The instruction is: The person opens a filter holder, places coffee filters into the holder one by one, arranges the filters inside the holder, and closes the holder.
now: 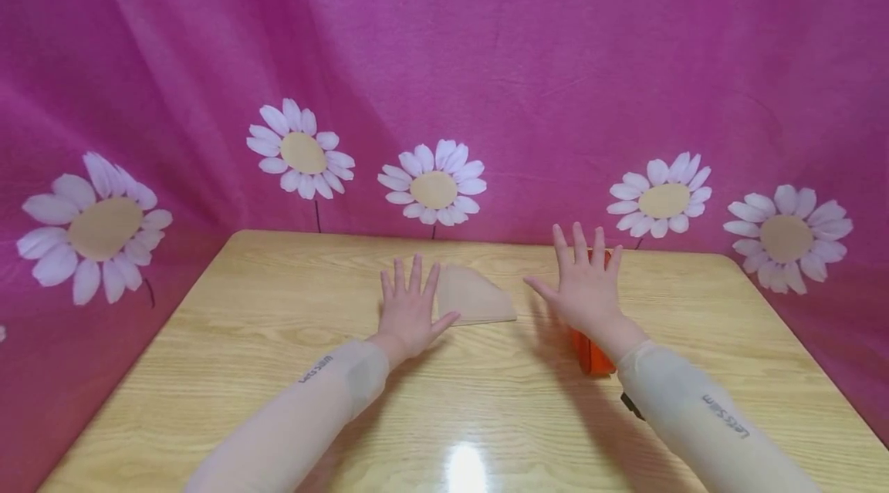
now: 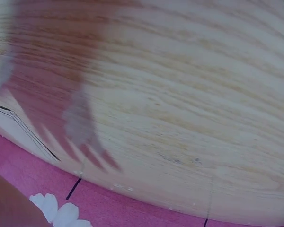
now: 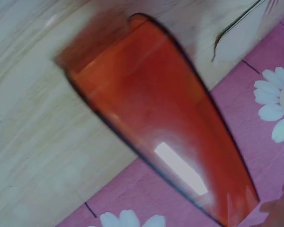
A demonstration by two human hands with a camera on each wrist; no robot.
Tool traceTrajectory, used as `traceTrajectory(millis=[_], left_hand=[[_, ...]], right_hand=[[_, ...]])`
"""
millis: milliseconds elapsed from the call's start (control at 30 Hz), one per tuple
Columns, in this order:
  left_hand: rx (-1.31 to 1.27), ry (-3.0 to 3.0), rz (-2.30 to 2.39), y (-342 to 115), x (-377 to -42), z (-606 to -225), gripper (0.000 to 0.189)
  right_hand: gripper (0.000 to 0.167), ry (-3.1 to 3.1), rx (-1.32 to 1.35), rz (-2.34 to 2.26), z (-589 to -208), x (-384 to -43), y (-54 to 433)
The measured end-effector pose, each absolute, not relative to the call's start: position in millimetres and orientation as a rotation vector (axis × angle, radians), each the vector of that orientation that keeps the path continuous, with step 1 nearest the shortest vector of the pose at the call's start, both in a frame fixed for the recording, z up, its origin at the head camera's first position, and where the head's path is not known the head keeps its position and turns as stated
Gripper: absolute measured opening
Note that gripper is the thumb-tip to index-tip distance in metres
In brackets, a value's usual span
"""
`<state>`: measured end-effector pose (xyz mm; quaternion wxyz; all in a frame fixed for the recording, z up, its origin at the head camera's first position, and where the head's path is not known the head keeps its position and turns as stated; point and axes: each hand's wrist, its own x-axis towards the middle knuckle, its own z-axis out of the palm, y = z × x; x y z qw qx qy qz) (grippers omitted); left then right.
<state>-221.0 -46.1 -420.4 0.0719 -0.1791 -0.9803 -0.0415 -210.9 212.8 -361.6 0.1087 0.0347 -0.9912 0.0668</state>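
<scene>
My left hand point(image 1: 408, 315) is held over the table with its fingers spread, just left of a flat tan paper stack point(image 1: 475, 296) shaped like cone coffee filters. In the left wrist view, one corner of that paper point(image 2: 19, 135) shows at the left edge, and a blurred bit of the hand point(image 2: 12, 205) at the lower left. Fingers also spread, my right hand point(image 1: 586, 288) hovers in front of a tall, translucent orange holder point(image 1: 592, 354), hiding much of it. The right wrist view shows the holder's point(image 3: 156, 99) curved, tapering side. Neither hand holds anything.
The light wood table point(image 1: 278, 400) reflects a bright light near its front. Behind it and along both sides hangs a magenta cloth point(image 1: 528, 53) printed with white daisies. The paper lies between the two hands.
</scene>
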Motion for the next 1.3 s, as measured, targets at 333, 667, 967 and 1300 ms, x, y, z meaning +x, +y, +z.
traceTrajectory(millis=[333, 667, 967, 1300], left_hand=[[-0.521, -2.958, -0.155, -51, -222, -420, 0.082], [-0.482, -2.996, -0.169, -55, -227, -421, 0.081], [-0.527, -3.003, -0.318, -55, -226, -415, 0.072], [-0.669, -2.961, -0.554, -47, -219, -402, 0.059]], right_hand=[[0.096, -2.898, -0.007, 0.453, -372, -211, 238], [0.102, -2.880, -0.140, 0.876, -379, -210, 253], [0.079, -2.983, -0.140, 1.062, -375, -207, 253], [0.057, -2.996, 0.234, 1.054, -373, -195, 246]])
